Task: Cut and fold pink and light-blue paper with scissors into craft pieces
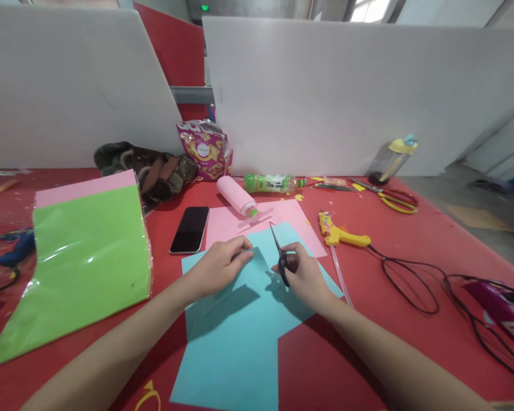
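A light blue paper sheet point(235, 337) lies on the red table point(368, 297) in front of me. My left hand point(220, 267) pinches a raised flap of that blue sheet near its upper part. My right hand point(303, 274) is closed on the black handles of a pair of scissors point(279, 254), whose blades point up and away, just to the right of the held flap. A pink paper sheet point(291, 220) lies under the blue one at the far side.
A black phone point(189, 229) lies left of the pink sheet. A pack of green and pink paper point(81, 257) lies at left. Behind are a pink bottle point(236, 196), green bottle point(269, 182), snack bag point(203, 148). A yellow glue gun point(340, 234) and its black cable point(411, 279) lie at right, yellow-handled scissors point(396, 200) farther back.
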`<control>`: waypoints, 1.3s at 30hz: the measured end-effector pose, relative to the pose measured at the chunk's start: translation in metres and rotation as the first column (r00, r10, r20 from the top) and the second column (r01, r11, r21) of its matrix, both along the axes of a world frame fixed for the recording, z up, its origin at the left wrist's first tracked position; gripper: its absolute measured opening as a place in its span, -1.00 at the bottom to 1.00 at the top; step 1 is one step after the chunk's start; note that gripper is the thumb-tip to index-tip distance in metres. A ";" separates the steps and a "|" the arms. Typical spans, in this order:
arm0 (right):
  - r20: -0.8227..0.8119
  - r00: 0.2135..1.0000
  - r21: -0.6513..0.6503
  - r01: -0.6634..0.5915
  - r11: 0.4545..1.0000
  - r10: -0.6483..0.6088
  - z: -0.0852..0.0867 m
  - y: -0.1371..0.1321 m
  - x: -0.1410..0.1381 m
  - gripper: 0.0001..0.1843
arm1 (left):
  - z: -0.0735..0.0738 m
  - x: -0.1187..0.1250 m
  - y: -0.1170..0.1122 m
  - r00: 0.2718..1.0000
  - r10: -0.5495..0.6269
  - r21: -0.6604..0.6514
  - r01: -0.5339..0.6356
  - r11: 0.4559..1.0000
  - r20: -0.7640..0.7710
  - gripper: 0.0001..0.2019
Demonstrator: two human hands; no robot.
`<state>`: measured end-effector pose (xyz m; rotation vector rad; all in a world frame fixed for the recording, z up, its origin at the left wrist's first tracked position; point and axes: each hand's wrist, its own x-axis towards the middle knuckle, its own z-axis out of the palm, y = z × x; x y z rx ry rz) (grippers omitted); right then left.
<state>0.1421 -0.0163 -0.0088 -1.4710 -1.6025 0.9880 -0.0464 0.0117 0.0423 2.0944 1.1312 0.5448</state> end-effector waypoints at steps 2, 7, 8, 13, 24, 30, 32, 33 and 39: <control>0.370 0.928 0.173 -0.022 0.985 -0.044 -0.007 0.003 0.003 -0.79 | -0.002 0.000 0.002 0.994 0.065 -0.116 -0.054 0.992 0.088 -0.83; 0.573 0.810 0.266 -0.037 0.963 -0.127 -0.014 0.006 0.007 -0.66 | -0.010 0.002 0.005 0.909 0.272 -0.469 -0.099 0.877 0.317 -0.83; 0.595 0.791 0.283 -0.041 0.958 -0.142 -0.014 0.006 0.007 -0.64 | -0.012 0.003 0.005 0.897 0.287 -0.483 -0.098 0.870 0.336 -0.83; 0.676 0.714 0.323 -0.064 0.944 -0.183 -0.014 0.006 0.009 -0.65 | -0.018 0.006 0.003 0.853 0.347 -0.530 -0.100 0.842 0.390 -0.81; 0.632 0.756 0.364 -0.094 0.927 -0.172 -0.016 0.007 0.009 -0.72 | -0.024 0.009 -0.002 0.826 0.392 -0.578 -0.100 0.809 0.405 -0.60; 0.242 0.966 0.309 -0.165 0.937 0.091 -0.013 0.001 -0.001 -0.54 | -0.027 0.012 -0.005 0.881 0.332 -0.500 -0.131 0.856 0.337 -0.68; 0.052 0.985 0.214 -0.173 0.961 0.165 -0.012 -0.001 -0.004 -0.47 | -0.028 0.013 -0.008 0.904 0.294 -0.456 -0.130 0.881 0.311 -0.69; 0.011 0.984 0.162 -0.178 0.971 0.179 -0.011 -0.002 -0.005 -0.49 | -0.028 0.014 -0.010 0.916 0.269 -0.436 -0.120 0.892 0.298 -0.70; -0.021 0.999 0.091 -0.038 0.995 0.040 -0.003 -0.001 -0.005 -0.94 | -0.032 0.012 -0.009 0.996 0.031 -0.254 -0.009 0.967 0.082 -0.66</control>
